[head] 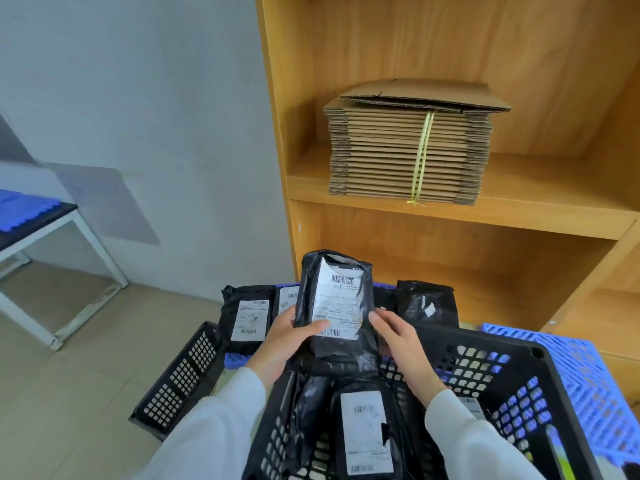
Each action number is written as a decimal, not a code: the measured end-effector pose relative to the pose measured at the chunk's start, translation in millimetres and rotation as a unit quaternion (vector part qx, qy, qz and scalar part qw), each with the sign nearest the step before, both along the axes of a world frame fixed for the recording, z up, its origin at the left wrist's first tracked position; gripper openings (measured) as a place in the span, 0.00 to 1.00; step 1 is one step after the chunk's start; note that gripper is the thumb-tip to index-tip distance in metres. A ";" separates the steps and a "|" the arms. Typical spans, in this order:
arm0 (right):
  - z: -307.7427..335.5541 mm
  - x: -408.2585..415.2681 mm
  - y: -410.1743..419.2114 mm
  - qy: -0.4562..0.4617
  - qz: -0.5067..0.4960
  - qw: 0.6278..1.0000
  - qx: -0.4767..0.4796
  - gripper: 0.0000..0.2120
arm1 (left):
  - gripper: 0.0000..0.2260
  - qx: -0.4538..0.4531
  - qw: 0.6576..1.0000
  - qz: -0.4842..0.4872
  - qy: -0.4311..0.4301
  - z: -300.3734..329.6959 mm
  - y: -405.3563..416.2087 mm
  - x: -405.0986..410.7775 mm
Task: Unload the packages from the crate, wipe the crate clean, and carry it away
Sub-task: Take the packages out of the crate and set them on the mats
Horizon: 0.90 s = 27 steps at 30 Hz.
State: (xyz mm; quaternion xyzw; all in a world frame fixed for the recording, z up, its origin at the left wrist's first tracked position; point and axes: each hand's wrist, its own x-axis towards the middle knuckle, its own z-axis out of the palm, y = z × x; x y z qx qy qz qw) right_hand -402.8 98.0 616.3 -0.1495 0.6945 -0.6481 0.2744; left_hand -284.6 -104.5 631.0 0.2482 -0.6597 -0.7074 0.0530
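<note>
A black plastic crate [519, 344] with perforated walls sits low in the view, with black labelled packages [363, 427] inside. Both hands hold one black package [337, 303] with a white shipping label upright above the crate's far edge. My left hand [285, 337] grips its lower left side, thumb across the front. My right hand [398, 337] grips its lower right side. Beyond the crate, several black packages [247, 317] stand or lie on a blue surface; another one [424, 303] is at the right.
A wooden shelf unit [450, 209] stands ahead, with a tied bundle of flat cardboard [408, 150] on one shelf. A blue plastic pallet [588, 368] lies at the right. A second black perforated panel [180, 375] leans at the left. A white-framed table [52, 230] stands far left.
</note>
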 end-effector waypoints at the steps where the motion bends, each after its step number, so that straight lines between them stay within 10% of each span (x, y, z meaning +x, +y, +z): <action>1: 2.9 -4.9 -11.7 0.023 0.003 1.000 0.010 0.12 | 0.19 0.005 1.000 0.010 0.006 1.8 -12.5 -2.6; 16: -44.4 -81.2 -150.8 0.245 0.003 0.861 0.447 0.12 | 0.17 0.068 0.989 0.133 0.003 -32.2 -194.3 -46.0; 27: -44.6 -76.0 -157.3 0.245 -0.002 0.824 0.511 0.14 | 0.17 0.121 0.981 0.124 -0.091 -140.0 -211.6 -83.8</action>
